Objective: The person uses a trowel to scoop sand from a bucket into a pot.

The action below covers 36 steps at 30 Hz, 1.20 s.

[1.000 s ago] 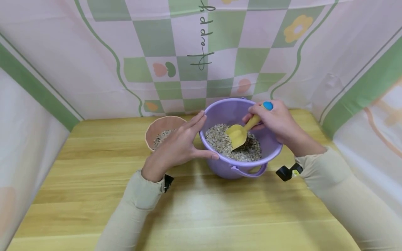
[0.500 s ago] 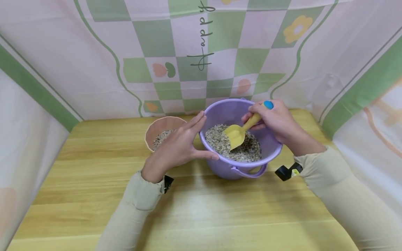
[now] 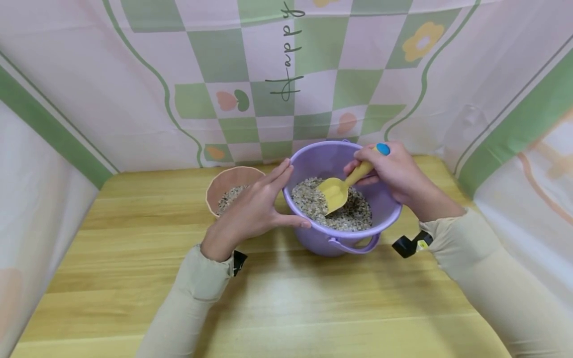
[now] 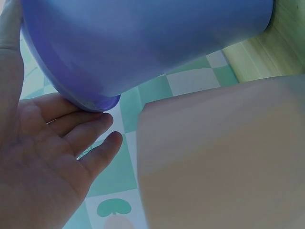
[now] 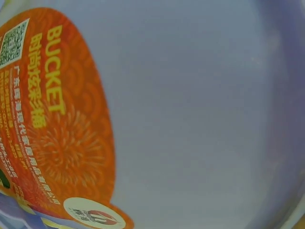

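Note:
A purple bucket (image 3: 320, 242), part filled with small pale gravel (image 3: 307, 197), stands on the wooden table. My right hand (image 3: 396, 171) reaches over its right rim and grips the yellow handle of a scoop (image 3: 334, 192) with a blue end cap. The scoop's blade lies slanted on the gravel, its front edge at the grains. My left hand (image 3: 252, 208) is spread against the bucket's left rim, fingertips at the far side and thumb at the near side. In the left wrist view these fingers (image 4: 95, 129) look fairly straight under the rim.
Just left of the bucket is a pink faceted bowl (image 3: 218, 189) with some gravel, partly hidden behind my left hand. A checked green and white cloth (image 3: 268, 54) hangs close behind. The bucket's handle (image 3: 358, 247) hangs at its front; an orange label (image 5: 71, 119) shows in the right wrist view.
The scoop's blade has slid slightly left across the gravel since a second ago, and has barely moved in the last half second. My left hand keeps its place on the rim.

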Each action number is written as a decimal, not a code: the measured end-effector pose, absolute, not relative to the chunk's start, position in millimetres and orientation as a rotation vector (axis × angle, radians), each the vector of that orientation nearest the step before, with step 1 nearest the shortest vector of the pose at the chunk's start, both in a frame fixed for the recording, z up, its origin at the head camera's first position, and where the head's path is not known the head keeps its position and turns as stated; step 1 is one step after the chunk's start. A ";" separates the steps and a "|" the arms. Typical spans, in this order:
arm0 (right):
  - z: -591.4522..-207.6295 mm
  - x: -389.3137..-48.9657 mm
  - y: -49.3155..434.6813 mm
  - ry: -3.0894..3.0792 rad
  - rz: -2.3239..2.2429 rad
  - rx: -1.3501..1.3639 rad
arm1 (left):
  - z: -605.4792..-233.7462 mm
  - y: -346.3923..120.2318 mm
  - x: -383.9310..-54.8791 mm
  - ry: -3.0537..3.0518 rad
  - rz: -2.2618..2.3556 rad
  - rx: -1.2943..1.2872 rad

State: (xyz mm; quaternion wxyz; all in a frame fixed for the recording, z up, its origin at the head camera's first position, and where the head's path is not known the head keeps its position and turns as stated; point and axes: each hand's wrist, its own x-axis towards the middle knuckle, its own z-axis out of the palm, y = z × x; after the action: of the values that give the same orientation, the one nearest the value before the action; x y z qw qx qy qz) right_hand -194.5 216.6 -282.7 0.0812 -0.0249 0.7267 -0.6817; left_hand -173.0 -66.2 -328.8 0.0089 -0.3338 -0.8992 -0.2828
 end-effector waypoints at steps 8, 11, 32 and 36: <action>-282.8 -195.7 217.9 2.107 -2.070 -0.070 | -328.7 -67.2 -173.0 -2.817 -0.892 -1.043; -283.6 -196.2 219.1 2.075 -2.097 -0.112 | -329.3 -67.1 -173.3 -2.814 -0.893 -1.045; -283.3 -199.7 219.5 1.965 -2.159 -0.109 | -328.4 -66.4 -172.0 -2.807 -0.918 -1.040; -282.9 -199.8 219.4 1.931 -2.183 -0.107 | -328.8 -66.5 -172.0 -2.809 -0.924 -1.037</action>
State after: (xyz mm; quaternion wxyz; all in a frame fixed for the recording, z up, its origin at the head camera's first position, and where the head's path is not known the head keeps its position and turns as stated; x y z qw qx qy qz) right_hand -199.8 219.4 -282.9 0.1121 -0.0366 0.6580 -0.7437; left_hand -172.0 -66.5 -328.8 0.0041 -0.3309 -0.8964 -0.2948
